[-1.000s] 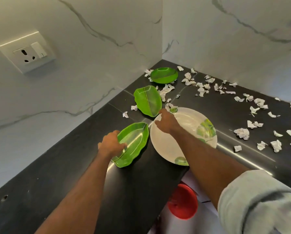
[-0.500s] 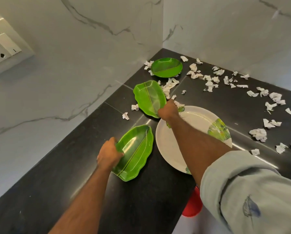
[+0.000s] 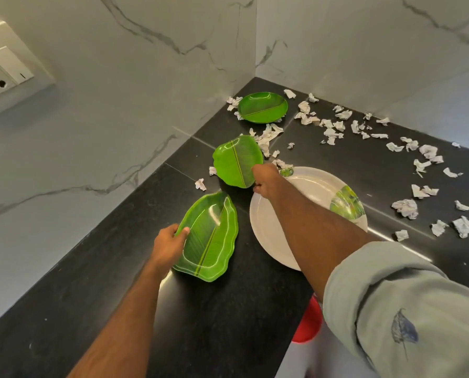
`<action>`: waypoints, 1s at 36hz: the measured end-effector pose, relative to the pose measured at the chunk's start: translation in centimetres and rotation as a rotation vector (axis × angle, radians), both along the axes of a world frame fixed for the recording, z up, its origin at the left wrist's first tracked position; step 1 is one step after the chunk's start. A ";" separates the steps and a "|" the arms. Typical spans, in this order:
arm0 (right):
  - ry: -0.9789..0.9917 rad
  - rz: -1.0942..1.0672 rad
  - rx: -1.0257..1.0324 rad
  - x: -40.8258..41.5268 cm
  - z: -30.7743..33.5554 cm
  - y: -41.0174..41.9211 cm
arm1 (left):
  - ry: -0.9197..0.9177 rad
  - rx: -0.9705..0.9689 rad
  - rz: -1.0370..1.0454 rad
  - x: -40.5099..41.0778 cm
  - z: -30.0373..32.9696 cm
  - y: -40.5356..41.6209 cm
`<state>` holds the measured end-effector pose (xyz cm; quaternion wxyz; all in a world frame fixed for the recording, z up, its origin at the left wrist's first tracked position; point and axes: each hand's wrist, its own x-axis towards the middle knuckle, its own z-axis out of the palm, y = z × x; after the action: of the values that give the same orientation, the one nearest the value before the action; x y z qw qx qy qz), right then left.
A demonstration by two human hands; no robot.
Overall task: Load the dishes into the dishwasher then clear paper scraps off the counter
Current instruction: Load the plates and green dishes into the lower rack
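Fingers of the left hand (image 3: 170, 242) curl over the near leaf-shaped green dish (image 3: 209, 238) at lower centre; the right hand (image 3: 266, 180) pinches the middle leaf dish (image 3: 236, 159), glossy and ribbed, on the black surface (image 3: 214, 323).

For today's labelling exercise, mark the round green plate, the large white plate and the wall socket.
Round green plate (image 3: 262, 107), head view, its centre.
Large white plate (image 3: 266, 227), head view, bare left part.
Wall socket (image 3: 7, 75), head view, its faceplate.

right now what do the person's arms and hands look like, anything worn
Both hands, left hand and right hand, are bare: no gloves, rings or watch visible. The left forearm is uncovered throughout. The right arm has a pale grey-green sleeve pushed up to about the elbow, with a small bluish mark on the fabric.
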<state>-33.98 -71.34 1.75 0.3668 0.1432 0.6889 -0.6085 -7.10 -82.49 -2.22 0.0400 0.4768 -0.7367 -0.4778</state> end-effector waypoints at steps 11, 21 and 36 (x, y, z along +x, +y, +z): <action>0.186 0.026 -0.179 4.7 -1.3 14.8 | 0.336 0.052 0.155 -1.4 2.4 5.0; 0.246 -0.426 -0.196 12.0 -2.5 36.5 | 0.470 0.156 -0.180 -4.9 2.6 20.9; 0.356 -0.835 0.046 37.7 -6.8 73.0 | 0.206 0.110 -0.615 6.5 -5.2 53.2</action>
<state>3.76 1.70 -5.04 -0.0376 0.3100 0.6377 -0.7041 -0.62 -29.25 -7.41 -0.0577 0.1827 -0.8112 -0.5525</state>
